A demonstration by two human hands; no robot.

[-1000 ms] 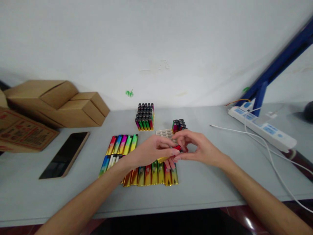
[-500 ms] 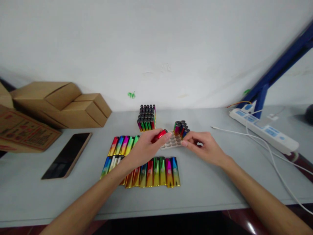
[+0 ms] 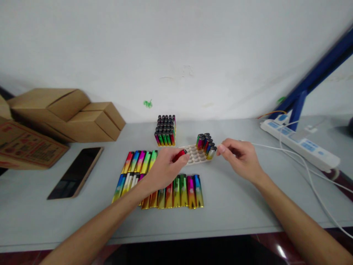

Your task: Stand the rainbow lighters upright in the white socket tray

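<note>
The left hand (image 3: 165,167) has its fingers closed around a red lighter (image 3: 179,155), whose top end looks out above the thumb, near the left side of the white honeycomb tray (image 3: 194,156). The right hand (image 3: 239,157) is just beside the silver lighter (image 3: 211,153) at the tray's right edge. Its thumb and forefinger are narrow, with no object visible in them; I cannot tell if their tips meet, or if they touch that lighter.

The silver lighter seems to lean a little, so perhaps it is not seated fully; a small push from the right fingers could tip it against the standing lighters (image 3: 200,141) behind. The standing lighters are gathered on the right part of the tray, therefore a knock there may tilt the tray on the tabletop (image 3: 228,209). The left wrist passes low over the lying lighters (image 3: 184,191), and a careless sleeve-height movement could push their rows out of line.
</note>
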